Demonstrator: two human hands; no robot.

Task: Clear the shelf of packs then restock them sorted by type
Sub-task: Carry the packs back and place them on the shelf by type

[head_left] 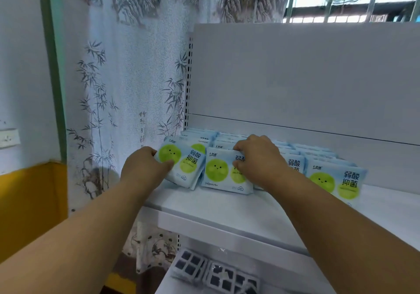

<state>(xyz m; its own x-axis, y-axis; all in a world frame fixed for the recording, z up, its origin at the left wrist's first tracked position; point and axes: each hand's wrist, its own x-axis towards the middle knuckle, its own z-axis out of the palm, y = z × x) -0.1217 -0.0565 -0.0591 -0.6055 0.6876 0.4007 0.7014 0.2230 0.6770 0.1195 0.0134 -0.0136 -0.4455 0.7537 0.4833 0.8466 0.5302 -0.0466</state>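
Packs: pale blue soft plastic packs with green smiling circles and black lettering point(223, 171), standing in rows at the left end of the white metal shelf board point(227, 209), leaning back toward the white back panel point(295, 78).
Head view, left hand point(142, 168): fingers curled round the left edge of the tilted front pack of the leftmost row point(179, 165), thumb pressed on its face.
Head view, right hand point(256, 159): fingers hooked over the top edge of the next row's front pack, thumb pinching its face.
Rows further right: more of the same packs point(336, 180), untouched.
Type: all visible fronts alike (sizes mostly too small to read).
Progress: judged early; shelf still stocked, clearing barely begun or sorting being tidied, cannot tell which.
Left to do: lifting rows off, then restocking by type.
Below: dark-celled white trays point(216, 273) on a lower level.
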